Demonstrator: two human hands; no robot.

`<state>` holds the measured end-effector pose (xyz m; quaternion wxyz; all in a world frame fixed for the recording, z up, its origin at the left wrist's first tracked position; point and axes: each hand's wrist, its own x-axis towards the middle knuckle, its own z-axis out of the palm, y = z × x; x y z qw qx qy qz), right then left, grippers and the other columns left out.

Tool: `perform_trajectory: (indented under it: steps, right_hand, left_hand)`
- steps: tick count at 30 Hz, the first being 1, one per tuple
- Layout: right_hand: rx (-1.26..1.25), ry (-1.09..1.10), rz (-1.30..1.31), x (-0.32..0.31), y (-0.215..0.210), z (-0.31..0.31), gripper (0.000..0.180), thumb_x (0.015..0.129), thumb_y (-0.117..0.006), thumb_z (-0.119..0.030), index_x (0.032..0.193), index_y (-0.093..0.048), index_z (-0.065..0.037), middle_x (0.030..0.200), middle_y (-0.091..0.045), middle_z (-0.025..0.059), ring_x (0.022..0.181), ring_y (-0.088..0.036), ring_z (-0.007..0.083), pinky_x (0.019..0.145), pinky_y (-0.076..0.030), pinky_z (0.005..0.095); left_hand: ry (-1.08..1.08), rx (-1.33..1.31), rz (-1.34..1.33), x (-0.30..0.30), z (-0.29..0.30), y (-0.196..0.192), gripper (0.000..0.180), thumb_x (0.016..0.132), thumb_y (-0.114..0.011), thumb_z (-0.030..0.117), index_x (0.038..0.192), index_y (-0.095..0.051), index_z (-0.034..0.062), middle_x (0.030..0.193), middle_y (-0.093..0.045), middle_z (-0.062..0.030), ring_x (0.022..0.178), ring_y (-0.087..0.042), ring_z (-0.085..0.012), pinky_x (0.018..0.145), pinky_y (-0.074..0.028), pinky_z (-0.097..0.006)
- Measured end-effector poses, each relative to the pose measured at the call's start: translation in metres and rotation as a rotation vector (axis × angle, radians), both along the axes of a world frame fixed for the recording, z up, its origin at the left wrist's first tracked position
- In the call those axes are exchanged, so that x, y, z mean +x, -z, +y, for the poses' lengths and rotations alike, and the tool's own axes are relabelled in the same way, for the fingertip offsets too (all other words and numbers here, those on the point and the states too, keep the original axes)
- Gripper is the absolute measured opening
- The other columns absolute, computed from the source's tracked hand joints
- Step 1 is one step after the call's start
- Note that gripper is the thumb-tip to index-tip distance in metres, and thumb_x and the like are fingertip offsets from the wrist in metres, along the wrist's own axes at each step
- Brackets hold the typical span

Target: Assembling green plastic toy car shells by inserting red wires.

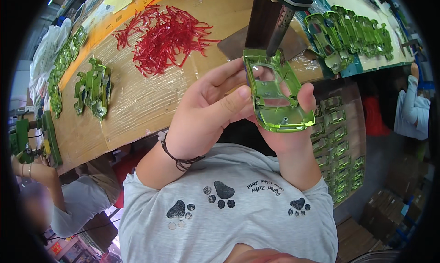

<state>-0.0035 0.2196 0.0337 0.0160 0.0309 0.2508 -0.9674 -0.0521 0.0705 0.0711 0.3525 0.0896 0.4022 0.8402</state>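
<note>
A shiny green toy car body shell (275,100) with window openings is held up in front of my chest, its inner side facing me. My left hand (213,100) is closed on its left side, thumb along the edge. My right hand (286,137) grips it from below and the right, the thumb over the right edge; its other fingers are mostly hidden. From above, the metal rod of a mounted tool resembling a soldering iron (280,29) comes down to the far end of the shell. Whether its tip touches the plastic, I cannot tell.
Red plastic strips (167,38) lie heaped on the cardboard-covered table (133,98). More green shells stand at left (94,89) and in rows at right (353,31). A tray of green parts (337,139) sits right of my arm. Other people (82,189) work nearby.
</note>
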Motion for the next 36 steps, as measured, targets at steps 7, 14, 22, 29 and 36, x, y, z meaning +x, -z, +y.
perform_trajectory:
  steps: [7, 14, 22, 29, 36]
  right_hand:
    - [-0.005, -0.011, 0.027, 0.002, -0.007, -0.006, 0.072, 0.082, -0.071, -0.055, 0.130, -0.044, -0.007, 0.119, -0.058, 0.0061, 0.105, -0.062, 0.0206, 0.089, -0.054, 0.0378]
    - [0.039, -0.030, -0.022, 0.003, -0.015, -0.008, 0.067, 0.086, -0.061, -0.062, 0.123, -0.050, -0.008, 0.113, -0.062, 0.0048, 0.104, -0.063, 0.0183, 0.088, -0.054, 0.0363]
    - [0.007, -0.048, 0.048, 0.001, -0.007, -0.004, 0.063, 0.089, -0.056, -0.062, 0.121, -0.052, -0.008, 0.110, -0.062, 0.0059, 0.101, -0.064, 0.0188, 0.085, -0.055, 0.0358]
    - [0.061, -0.022, 0.051, 0.034, 0.016, 0.005, 0.078, 0.082, -0.070, -0.056, 0.136, -0.039, -0.010, 0.125, -0.054, 0.0092, 0.101, -0.063, 0.0233, 0.084, -0.055, 0.0395]
    - [0.155, 0.657, -0.159, 0.127, 0.090, 0.079, 0.084, 0.077, -0.061, -0.007, 0.150, -0.021, -0.016, 0.131, -0.048, 0.0127, 0.105, -0.058, 0.0275, 0.086, -0.053, 0.0428]
  left_hand:
    - [-0.095, -0.040, 0.123, 0.007, -0.007, 0.004, 0.062, 0.096, -0.062, 0.014, 0.145, -0.030, -0.0065, 0.137, -0.053, -0.0166, 0.118, -0.057, -0.0207, 0.093, -0.052, -0.032]
    - [-0.120, -0.033, 0.068, 0.007, -0.005, -0.001, 0.059, 0.097, -0.060, 0.015, 0.144, -0.031, -0.0067, 0.134, -0.055, -0.0155, 0.118, -0.058, -0.0206, 0.095, -0.051, -0.031]
    - [-0.100, -0.018, 0.077, 0.007, -0.005, -0.003, 0.055, 0.098, -0.058, 0.014, 0.142, -0.033, -0.0084, 0.131, -0.056, -0.0147, 0.117, -0.058, -0.0207, 0.097, -0.050, -0.032]
    - [0.123, -0.261, 0.267, 0.009, -0.023, 0.018, 0.052, 0.096, -0.059, 0.012, 0.142, -0.040, -0.0061, 0.125, -0.060, -0.0128, 0.104, -0.061, -0.0150, 0.088, -0.050, -0.027]
    - [-0.391, -0.621, 0.982, 0.004, -0.129, 0.016, 0.024, 0.089, -0.059, 0.017, 0.096, -0.062, -0.0059, 0.086, -0.062, -0.0142, 0.081, -0.057, -0.0228, 0.073, -0.046, -0.034]
